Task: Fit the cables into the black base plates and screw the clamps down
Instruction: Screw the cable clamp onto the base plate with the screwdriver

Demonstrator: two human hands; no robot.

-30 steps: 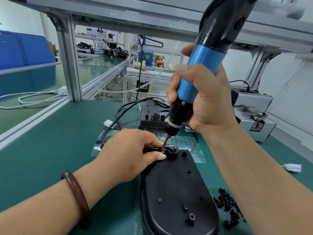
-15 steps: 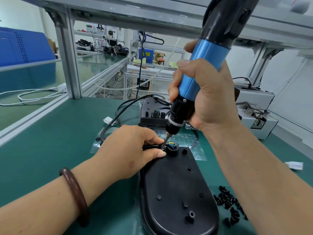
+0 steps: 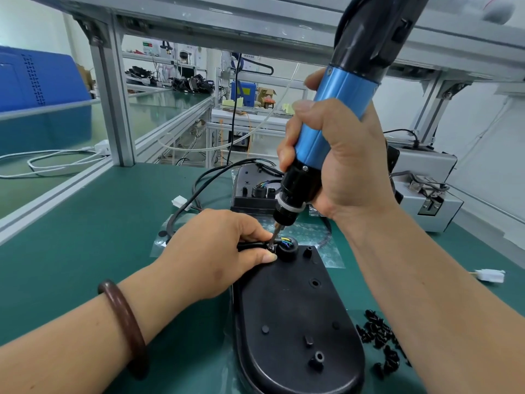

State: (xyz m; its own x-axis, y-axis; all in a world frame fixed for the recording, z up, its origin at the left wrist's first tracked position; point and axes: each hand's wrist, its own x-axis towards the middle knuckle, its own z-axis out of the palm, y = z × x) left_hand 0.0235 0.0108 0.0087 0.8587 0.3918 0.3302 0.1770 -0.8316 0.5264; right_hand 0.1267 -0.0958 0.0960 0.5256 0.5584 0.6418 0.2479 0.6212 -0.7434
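On the green counter (image 3: 85, 237), close to the person, lies a black rounded plastic base plate (image 3: 298, 308). Left hand (image 3: 216, 251) sits at its far end, thumb & fingers pinching the black cable (image 3: 251, 245) down, just beside a round black boss w/ coloured wires (image 3: 287, 248). Right hand (image 3: 341, 166) is wrapped round a blue-and-black electric screwdriver (image 3: 335, 118), tilted, bit tip down at the cable btw. left thumb & forefinger. A 2nd black base plate (image 3: 247, 191) sits behind; loose black screws (image 3: 380, 342) lie right of the near one.

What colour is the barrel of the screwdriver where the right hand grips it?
The screwdriver barrel in the right hand is blue; head view.
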